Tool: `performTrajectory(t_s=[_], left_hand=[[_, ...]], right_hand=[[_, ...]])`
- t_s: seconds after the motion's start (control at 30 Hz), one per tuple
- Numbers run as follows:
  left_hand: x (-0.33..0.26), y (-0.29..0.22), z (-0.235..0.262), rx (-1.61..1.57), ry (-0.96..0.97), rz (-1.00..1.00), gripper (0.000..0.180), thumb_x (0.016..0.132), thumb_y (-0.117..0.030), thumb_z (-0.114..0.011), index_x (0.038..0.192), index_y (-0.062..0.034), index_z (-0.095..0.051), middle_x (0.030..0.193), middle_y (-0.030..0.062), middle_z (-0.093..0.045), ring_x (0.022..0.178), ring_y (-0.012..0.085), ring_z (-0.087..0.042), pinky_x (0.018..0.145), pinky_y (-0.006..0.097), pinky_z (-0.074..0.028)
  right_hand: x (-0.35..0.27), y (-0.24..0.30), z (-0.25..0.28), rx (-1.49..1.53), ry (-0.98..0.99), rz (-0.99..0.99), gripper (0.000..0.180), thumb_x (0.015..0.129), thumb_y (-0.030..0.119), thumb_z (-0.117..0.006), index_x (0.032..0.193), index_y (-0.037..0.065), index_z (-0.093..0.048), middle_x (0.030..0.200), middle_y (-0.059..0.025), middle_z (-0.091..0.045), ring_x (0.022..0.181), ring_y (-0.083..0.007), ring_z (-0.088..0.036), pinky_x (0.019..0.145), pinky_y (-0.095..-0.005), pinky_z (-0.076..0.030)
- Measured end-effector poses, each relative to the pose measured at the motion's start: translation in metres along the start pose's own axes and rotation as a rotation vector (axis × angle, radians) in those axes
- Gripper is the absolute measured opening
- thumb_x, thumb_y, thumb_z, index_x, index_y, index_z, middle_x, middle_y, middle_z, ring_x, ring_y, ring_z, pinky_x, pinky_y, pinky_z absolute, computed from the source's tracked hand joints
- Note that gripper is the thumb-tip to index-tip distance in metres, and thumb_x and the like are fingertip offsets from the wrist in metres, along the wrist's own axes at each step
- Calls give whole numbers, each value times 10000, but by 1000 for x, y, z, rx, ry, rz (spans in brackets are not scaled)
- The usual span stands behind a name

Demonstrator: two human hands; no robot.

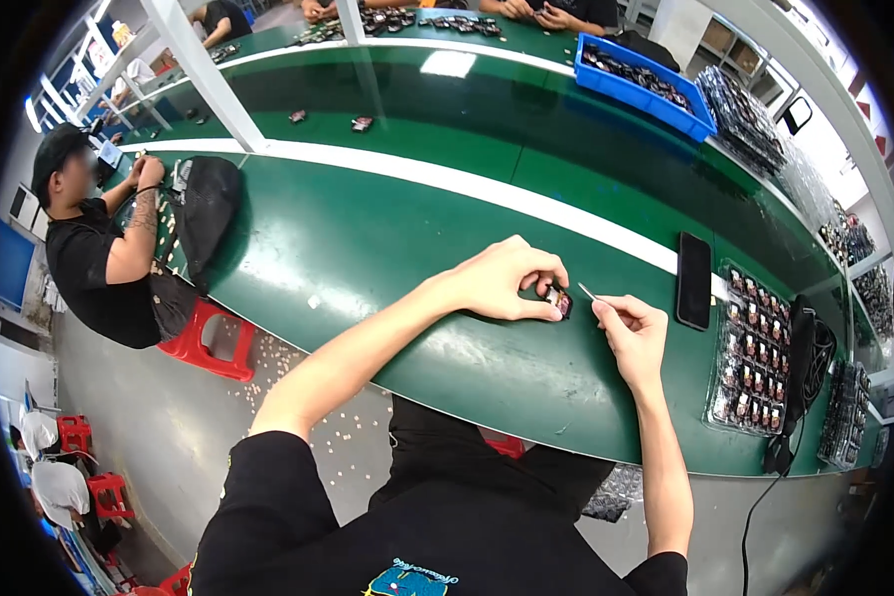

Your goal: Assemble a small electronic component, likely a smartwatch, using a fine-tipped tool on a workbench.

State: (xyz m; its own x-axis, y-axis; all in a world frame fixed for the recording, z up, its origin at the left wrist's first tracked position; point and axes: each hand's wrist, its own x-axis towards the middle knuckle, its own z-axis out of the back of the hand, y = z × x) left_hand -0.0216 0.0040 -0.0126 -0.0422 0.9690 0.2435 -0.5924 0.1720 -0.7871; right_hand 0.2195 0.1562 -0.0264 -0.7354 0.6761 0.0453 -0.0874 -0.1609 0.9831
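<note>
Left hand: the left hand (502,281) rested on the green desk (368,248) near its front edge, its fingers (538,285) curled tight and pinching a small dark component (560,301) with a reddish face, held just at the desk's surface.
Right hand: the right hand (634,328) sat just right of it, fingers closed in a pinch on a thin pale metal pick (588,292), something like a pin or slim tweezer; which, the view was too small to tell.
Key relation: the component lay to the left of the right hand and slightly farther from the front edge; the pick's long axis ran up and left from the fingers, its tip just beside the component, and whether they touched could not be told. The left hand was the nearer, already holding the part.
In the way: nothing stood between the pick tip and the component.
Right side of desk: a black phone (693,280) lay flat just beyond the right hand, and past it a clear tray of small components (750,353) toward the desk's right end.
Far side: a white stripe (447,179) ran along the desk, with a blue bin (644,84) of parts beyond it.
Left end: another person in black (94,258) worked there beside a dark bag (209,204).
</note>
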Motion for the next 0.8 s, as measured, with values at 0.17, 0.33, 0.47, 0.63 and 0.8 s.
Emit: performTrajectory(t_s=[0.17,0.33,0.47,0.63,0.8], left_hand=[[-6,4,-3,27,46,50,435,881,-334,-960,1219,-101,-819,923,-28,-744,783,140,-600,960,340,-456],[-6,7,-7,53,67,12,463,862,-312,-979,1252,-118,-822,917,-53,-727,771,131,-575,968,336,-438],[-5,2,-5,44,90,43,478,841,-333,-1001,1236,-121,-836,897,-62,-712,739,133,-536,931,331,-426],[-3,8,-4,48,64,-11,469,838,-316,-1003,1231,-118,-841,864,-59,-697,720,139,-520,911,332,-419],[0,4,-2,49,80,31,370,890,-336,-957,1165,-121,-834,865,-40,-723,736,151,-563,952,347,-452]], right_hand=[[-9,3,-7,-121,12,95,121,997,14,-823,1092,-45,-871,768,3,-717,699,-38,-610,642,-228,-462],[-12,2,-9,-277,37,212,139,947,2,-823,1075,-20,-871,694,-36,-646,584,-69,-529,549,-275,-384],[-11,10,-13,-314,48,244,136,934,-26,-819,1062,-25,-866,682,-38,-636,542,-71,-515,513,-287,-377],[-8,12,-13,-354,62,313,144,921,-55,-818,1059,-38,-858,670,-44,-619,512,-77,-505,493,-292,-378],[-10,7,-14,-355,55,326,151,907,-59,-822,1051,-34,-860,665,-54,-622,514,-99,-516,495,-306,-382]])
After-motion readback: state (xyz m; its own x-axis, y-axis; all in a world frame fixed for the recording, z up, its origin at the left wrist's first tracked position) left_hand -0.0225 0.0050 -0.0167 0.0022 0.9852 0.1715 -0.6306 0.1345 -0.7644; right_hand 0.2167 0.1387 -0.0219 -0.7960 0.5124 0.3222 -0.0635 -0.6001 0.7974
